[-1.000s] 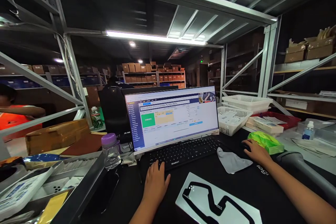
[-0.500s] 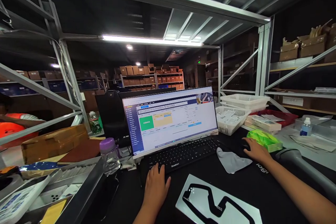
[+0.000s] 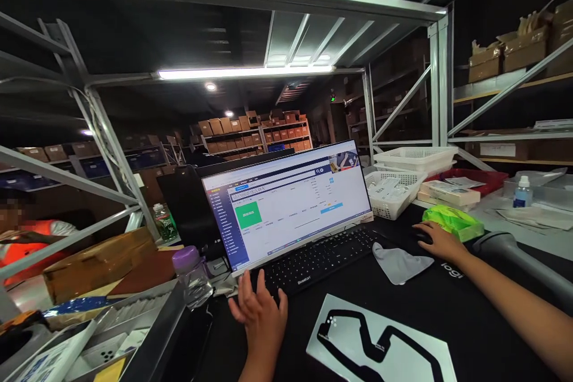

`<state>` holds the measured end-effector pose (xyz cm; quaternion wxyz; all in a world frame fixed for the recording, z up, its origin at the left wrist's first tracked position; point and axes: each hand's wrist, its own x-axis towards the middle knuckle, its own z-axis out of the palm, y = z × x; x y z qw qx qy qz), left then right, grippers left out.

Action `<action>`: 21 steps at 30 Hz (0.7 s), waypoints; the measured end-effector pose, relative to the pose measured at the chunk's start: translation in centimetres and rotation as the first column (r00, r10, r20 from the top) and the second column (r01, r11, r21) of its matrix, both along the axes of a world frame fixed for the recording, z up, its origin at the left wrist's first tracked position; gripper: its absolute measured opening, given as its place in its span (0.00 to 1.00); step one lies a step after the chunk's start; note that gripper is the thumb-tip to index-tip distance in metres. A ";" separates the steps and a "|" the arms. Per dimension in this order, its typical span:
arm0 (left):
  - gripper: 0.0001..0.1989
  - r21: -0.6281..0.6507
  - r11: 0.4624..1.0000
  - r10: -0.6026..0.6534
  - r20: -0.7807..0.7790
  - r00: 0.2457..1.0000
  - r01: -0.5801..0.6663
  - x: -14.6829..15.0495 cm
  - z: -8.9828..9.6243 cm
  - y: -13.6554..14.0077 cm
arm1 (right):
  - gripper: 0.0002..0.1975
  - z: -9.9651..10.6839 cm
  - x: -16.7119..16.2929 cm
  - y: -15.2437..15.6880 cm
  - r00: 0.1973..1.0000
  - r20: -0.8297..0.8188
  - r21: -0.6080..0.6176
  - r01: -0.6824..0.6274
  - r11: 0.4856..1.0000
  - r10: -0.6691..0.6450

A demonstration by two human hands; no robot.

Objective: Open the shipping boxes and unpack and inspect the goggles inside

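Observation:
My left hand (image 3: 262, 316) hovers at the left end of the black keyboard (image 3: 320, 264), fingers spread and holding nothing. My right hand (image 3: 441, 241) rests over a dark computer mouse (image 3: 417, 235), mostly covered by the fingers, on the black desk mat. Behind the keyboard stands a monitor (image 3: 286, 209) with a web page showing a green block. A grey cloth (image 3: 400, 264) lies between the keyboard and my right hand. In front of me lies a white sheet (image 3: 358, 325) with a black outline shape.
A purple-lidded bottle (image 3: 192, 280) and an open grey box (image 3: 129, 316) stand at left. To the right are a green packet (image 3: 456, 222), a grey handheld scanner (image 3: 505, 245), white baskets (image 3: 389, 206) and a small spray bottle (image 3: 522, 194). A person (image 3: 27, 233) sits beyond the rack at left.
My left hand has lifted off the keyboard and its fingers have spread. A yellow panel has gone from the screen. My right hand stays at the mouse; the view has shifted slightly.

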<state>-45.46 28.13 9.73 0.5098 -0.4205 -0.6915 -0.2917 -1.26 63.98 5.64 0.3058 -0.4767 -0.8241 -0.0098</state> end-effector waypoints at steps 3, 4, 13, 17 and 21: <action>0.28 0.017 1.000 -0.024 -0.031 0.999 0.024 0.3 0.1 -0.1 | 0.27 0.1 0.0 -0.2 1.000 -0.020 -0.006 -0.016 1.000 0.016; 0.27 0.013 0.999 -0.031 -0.027 0.999 0.031 0.3 0.0 0.0 | 0.27 0.2 0.0 -0.3 0.999 -0.025 -0.006 -0.024 1.000 0.024; 0.25 -0.044 0.997 -0.060 0.034 0.998 0.061 0.5 -0.2 0.2 | 0.28 -0.1 -0.1 -0.1 0.994 -0.052 -0.009 -0.097 0.995 0.097; 0.24 -0.103 0.990 -0.096 0.057 0.994 0.101 0.4 -0.5 0.0 | 0.29 -0.4 -0.1 0.3 0.992 -0.066 -0.010 -0.112 0.994 0.112; 0.22 -0.191 0.960 -0.197 0.051 0.979 0.204 -0.7 -1.0 0.1 | 0.28 -0.9 -0.1 0.7 0.987 -0.085 -0.004 -0.137 0.991 0.136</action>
